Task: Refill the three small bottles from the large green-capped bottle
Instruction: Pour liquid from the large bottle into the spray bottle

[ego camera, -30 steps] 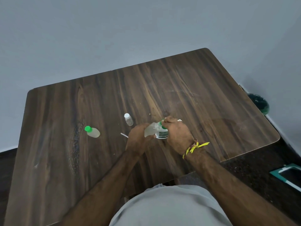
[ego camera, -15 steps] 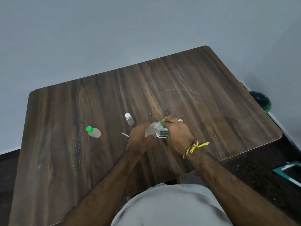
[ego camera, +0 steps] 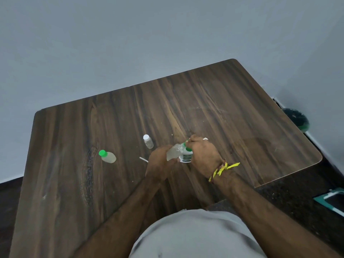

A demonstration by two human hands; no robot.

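**Pouring steady at the centre of the worktop**

Grey wall fills the upper half of the frame, and below it the dark wood-grain worktop (ego camera: 242, 112) carries everything I need. Working from the left of the picture: a small green-capped bottle (ego camera: 108, 156) lies tilted on the wood at centre left, well apart from my hands. Next, nearer the middle, a small white-capped bottle (ego camera: 148, 141) stands by itself, and just below it a thin white strip (ego camera: 143, 159) lies beside my knuckles.

Then my left hand (ego camera: 160, 162), its grip curled round a clear small bottle (ego camera: 172, 153) that I hold tipped toward the right. Just right of it sits the large bottle (ego camera: 186, 155), its white label and a bit of green showing, touching or almost touching the small one. My right hand (ego camera: 202, 155) is clamped over its upper part, fingertips pinched at the green top; whether I am turning the cap or tipping the neck I cannot tell, since my fingers hide it.

To do this well, I judge I should keep the two mouths close together and steady over the wood and move slowly, because clear liquid is hard to see rising. A firm left grip matters most: a light bottle can slip or twist. The two waiting bottles seem far enough away not to be knocked.

At the right edge of the frame, a green object (ego camera: 297, 120) sits on the floor.
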